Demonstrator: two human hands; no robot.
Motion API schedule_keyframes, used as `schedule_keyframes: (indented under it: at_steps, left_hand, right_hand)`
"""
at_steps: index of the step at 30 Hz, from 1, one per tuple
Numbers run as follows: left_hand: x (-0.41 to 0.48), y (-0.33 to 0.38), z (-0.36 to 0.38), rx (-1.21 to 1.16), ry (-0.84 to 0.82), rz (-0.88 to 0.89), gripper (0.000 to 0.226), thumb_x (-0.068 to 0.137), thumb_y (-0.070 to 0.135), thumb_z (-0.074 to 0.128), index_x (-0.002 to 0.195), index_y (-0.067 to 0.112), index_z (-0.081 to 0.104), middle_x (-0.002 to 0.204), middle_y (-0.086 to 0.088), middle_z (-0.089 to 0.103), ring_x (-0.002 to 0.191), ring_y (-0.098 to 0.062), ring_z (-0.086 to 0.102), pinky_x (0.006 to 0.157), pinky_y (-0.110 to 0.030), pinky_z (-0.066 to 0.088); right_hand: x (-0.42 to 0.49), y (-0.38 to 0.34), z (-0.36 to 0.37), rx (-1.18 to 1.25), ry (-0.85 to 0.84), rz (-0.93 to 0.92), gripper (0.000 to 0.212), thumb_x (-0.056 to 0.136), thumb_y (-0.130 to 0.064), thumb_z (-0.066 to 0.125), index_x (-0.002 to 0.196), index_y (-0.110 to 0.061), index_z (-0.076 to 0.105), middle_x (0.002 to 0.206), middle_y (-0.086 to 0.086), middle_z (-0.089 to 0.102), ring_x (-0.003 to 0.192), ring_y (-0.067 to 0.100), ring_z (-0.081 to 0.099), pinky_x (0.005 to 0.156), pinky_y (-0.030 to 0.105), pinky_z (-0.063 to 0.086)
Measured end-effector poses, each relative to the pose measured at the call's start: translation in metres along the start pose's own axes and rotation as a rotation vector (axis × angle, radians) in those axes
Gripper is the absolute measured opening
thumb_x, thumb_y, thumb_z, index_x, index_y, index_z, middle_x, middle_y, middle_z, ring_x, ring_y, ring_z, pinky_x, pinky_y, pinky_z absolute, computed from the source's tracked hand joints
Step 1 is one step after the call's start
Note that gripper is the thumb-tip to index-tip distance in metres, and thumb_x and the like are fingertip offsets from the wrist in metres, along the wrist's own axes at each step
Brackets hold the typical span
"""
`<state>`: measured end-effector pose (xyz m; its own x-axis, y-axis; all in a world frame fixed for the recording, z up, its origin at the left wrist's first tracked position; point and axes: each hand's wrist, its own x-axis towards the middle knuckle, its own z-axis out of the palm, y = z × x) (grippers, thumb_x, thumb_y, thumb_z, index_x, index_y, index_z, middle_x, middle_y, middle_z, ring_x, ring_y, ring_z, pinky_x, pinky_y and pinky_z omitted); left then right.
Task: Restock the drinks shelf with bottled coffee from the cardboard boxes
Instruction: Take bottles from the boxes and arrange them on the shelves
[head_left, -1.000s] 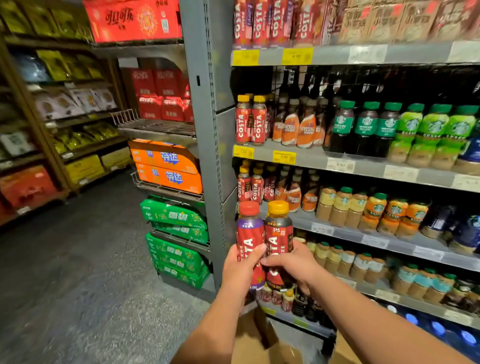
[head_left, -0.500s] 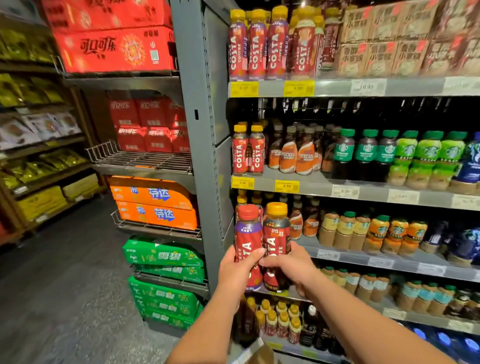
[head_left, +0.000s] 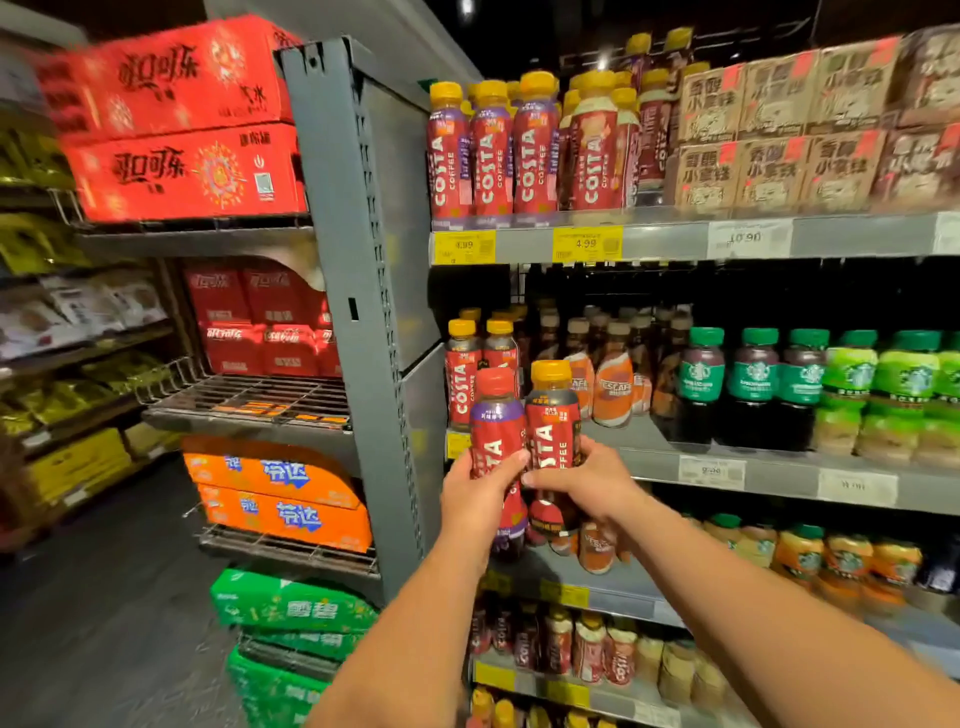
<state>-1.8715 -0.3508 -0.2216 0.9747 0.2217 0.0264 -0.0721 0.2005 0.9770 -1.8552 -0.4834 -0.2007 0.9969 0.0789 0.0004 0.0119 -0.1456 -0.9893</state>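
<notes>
My left hand (head_left: 475, 499) grips a red-capped Costa coffee bottle (head_left: 495, 431). Right beside it, my right hand (head_left: 584, 480) grips a yellow-capped Costa coffee bottle (head_left: 553, 415). The two bottles are upright and touch side by side, held in front of the grey drinks shelf (head_left: 649, 457) where two yellow-capped Costa bottles (head_left: 480, 353) stand at the left end. More Costa bottles (head_left: 488, 150) line the shelf above. No cardboard box shows in the view.
Nescafe bottles (head_left: 613, 379) and green-capped Starbucks bottles (head_left: 753, 379) fill the same shelf to the right. A grey upright post (head_left: 358, 312) borders the shelves on the left. Beyond it are red (head_left: 182, 171), orange (head_left: 280, 493) and green (head_left: 291, 608) drink cases on wire racks.
Both hands have lifted the two bottles from the lower shelves up to the level of the second shelf, and my view has tilted upward.
</notes>
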Motion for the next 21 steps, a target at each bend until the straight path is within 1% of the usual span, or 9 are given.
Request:
schedule_keyframes:
  at_steps: [2,4,6,8,10,13,16,20,21]
  left_hand:
    - [0.018,0.004,0.01,0.016,0.019,0.019,0.026,0.078,0.022,0.076,0.103,0.023,0.068,0.099,-0.003,0.073,0.092,-0.024,0.07,0.084,-0.041,0.056]
    - [0.033,0.007,0.018,0.013,0.042,0.028,0.027,0.078,0.025,0.076,0.103,0.024,0.067,0.1,-0.002,0.072,0.092,-0.022,0.069,0.084,-0.04,0.056]
    - [0.047,0.009,0.024,0.024,0.067,0.041,0.034,0.077,0.026,0.077,0.109,0.021,0.065,0.102,-0.002,0.072,0.092,-0.021,0.069,0.081,-0.036,0.056]
    - [0.06,0.011,0.028,0.042,0.083,0.063,0.042,0.077,0.027,0.077,0.115,0.018,0.062,0.105,-0.002,0.07,0.092,-0.02,0.068,0.08,-0.034,0.055]
    - [0.071,0.013,0.031,0.04,0.073,0.08,0.046,0.076,0.028,0.078,0.117,0.018,0.059,0.106,-0.002,0.069,0.092,-0.02,0.068,0.078,-0.033,0.055]
    - [0.086,0.019,0.035,0.051,0.051,0.088,0.042,0.075,0.027,0.079,0.11,0.02,0.057,0.103,-0.001,0.069,0.089,-0.018,0.068,0.074,-0.031,0.055]
    - [0.097,0.02,0.038,0.068,0.025,0.099,0.034,0.076,0.027,0.078,0.102,0.023,0.058,0.099,0.0,0.069,0.088,-0.016,0.067,0.072,-0.028,0.053]
    - [0.109,0.015,0.036,0.084,0.033,0.107,0.031,0.077,0.026,0.078,0.098,0.028,0.056,0.101,0.001,0.068,0.089,-0.014,0.066,0.075,-0.028,0.053]
    - [0.111,0.014,0.035,0.088,0.042,0.113,0.032,0.077,0.026,0.078,0.1,0.027,0.056,0.101,0.001,0.068,0.09,-0.014,0.066,0.075,-0.027,0.053]
  right_hand:
    - [0.018,-0.01,-0.011,-0.057,-0.054,-0.01,0.042,0.069,0.0,0.081,0.103,-0.012,0.059,0.08,-0.006,0.065,0.069,0.005,0.06,0.053,0.012,0.047]
    - [0.037,-0.017,-0.019,-0.093,-0.093,-0.017,0.04,0.07,0.0,0.08,0.101,-0.014,0.058,0.08,-0.007,0.064,0.071,0.006,0.06,0.058,0.016,0.047]
    - [0.053,-0.021,-0.025,-0.122,-0.099,-0.028,0.037,0.07,-0.001,0.08,0.096,-0.017,0.058,0.081,-0.007,0.064,0.073,0.006,0.061,0.061,0.018,0.046]
    - [0.066,-0.022,-0.026,-0.116,-0.067,-0.056,0.037,0.068,-0.001,0.081,0.091,-0.02,0.059,0.082,-0.006,0.066,0.073,0.006,0.062,0.06,0.018,0.046]
    - [0.08,-0.023,-0.026,-0.08,-0.021,-0.073,0.042,0.066,-0.001,0.083,0.098,-0.017,0.061,0.086,-0.004,0.069,0.079,0.011,0.066,0.068,0.024,0.052]
    - [0.099,-0.026,-0.024,-0.055,0.043,-0.086,0.048,0.065,-0.002,0.084,0.105,-0.014,0.06,0.092,0.0,0.069,0.086,0.017,0.067,0.084,0.036,0.054]
    - [0.117,-0.026,-0.023,-0.013,0.075,-0.086,0.048,0.065,-0.003,0.084,0.105,-0.016,0.06,0.1,0.005,0.07,0.093,0.023,0.067,0.091,0.044,0.053]
    - [0.137,-0.019,-0.024,-0.076,0.125,-0.087,0.043,0.059,-0.015,0.089,0.088,-0.03,0.06,0.114,0.007,0.064,0.099,0.023,0.064,0.092,0.042,0.051]
    - [0.141,-0.017,-0.024,-0.078,0.148,-0.077,0.043,0.057,-0.017,0.09,0.085,-0.031,0.06,0.118,0.008,0.062,0.1,0.024,0.063,0.092,0.042,0.05]
